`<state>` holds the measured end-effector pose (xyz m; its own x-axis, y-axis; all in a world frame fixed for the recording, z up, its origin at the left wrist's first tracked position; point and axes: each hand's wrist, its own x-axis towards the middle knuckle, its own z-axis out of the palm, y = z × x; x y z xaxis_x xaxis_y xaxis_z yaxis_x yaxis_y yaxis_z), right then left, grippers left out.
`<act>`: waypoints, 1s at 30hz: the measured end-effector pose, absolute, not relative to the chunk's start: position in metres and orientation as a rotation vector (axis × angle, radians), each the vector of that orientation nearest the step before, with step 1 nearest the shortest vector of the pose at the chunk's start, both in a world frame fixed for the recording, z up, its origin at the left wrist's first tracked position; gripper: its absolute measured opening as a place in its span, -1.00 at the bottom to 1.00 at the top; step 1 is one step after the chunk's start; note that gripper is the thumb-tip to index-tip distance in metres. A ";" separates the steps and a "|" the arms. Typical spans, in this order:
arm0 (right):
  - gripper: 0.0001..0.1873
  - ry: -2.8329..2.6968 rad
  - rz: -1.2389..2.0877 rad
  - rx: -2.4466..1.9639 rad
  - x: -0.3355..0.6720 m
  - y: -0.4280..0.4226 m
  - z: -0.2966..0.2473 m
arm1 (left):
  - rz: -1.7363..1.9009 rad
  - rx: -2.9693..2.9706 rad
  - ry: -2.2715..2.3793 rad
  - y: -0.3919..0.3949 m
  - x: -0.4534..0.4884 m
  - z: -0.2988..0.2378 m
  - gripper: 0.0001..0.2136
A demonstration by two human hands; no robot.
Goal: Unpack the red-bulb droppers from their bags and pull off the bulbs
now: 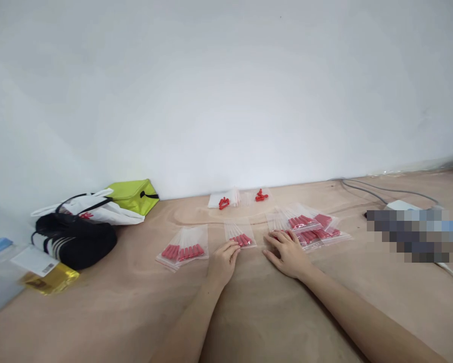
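We find the middle clear bag [244, 232] lying flat on the worktop [143, 307], with red pieces along its near end. The left hand [222, 262] is at its near left edge, fingers bent and touching it; we cannot tell whether they pinch it. The right hand [287, 253] lies palm down, fingers spread and released, their tips against the near left side of the right-hand pile [312, 233] of similar filled bags, which overlap. Left of the left hand we note a fanned set of filled bags [184, 248]. Farther back, near the wall [226, 101], are two small clusters of red pieces, one left [223, 203] and one right [261, 195]; whether they are bagged we cannot establish. At far left we record a green bag [131, 196], a black bag [78, 244] and a yellow packet [56, 282]; at far right, a grey cable [385, 182] and a pixelated object [411, 234].
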<state>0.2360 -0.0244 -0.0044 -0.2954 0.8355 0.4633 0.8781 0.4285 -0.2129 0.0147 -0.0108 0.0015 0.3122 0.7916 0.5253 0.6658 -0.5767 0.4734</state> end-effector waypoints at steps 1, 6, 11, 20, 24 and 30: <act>-0.63 -2.171 -0.111 -1.421 0.234 -0.025 -0.003 | 1.116 2.388 1.348 -0.011 0.016 0.003 -0.82; -0.68 -2.192 -0.079 -1.227 0.216 -0.021 0.002 | 1.131 2.300 1.350 -0.008 0.029 0.007 -0.85; -0.77 -2.202 -0.097 -1.078 0.200 -0.010 -0.001 | 1.139 2.237 1.352 -0.006 0.036 0.007 -0.87; -0.86 -2.149 -0.024 -1.120 0.204 -0.007 -0.001 | 1.125 2.236 1.266 -0.011 0.033 0.008 -0.89; -0.88 -2.090 0.095 -1.152 0.206 -0.010 0.002 | 1.121 2.229 1.236 -0.012 0.033 0.011 -0.88; -0.85 -2.066 0.080 -1.121 0.203 -0.014 0.006 | 1.165 2.106 1.281 -0.009 0.030 0.009 -0.91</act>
<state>0.2025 -0.0138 0.0059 -0.3167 0.7375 0.5965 0.6890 0.6111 -0.3897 0.0296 -0.0087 0.0091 0.2279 0.8674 0.4424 0.5225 -0.4924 0.6961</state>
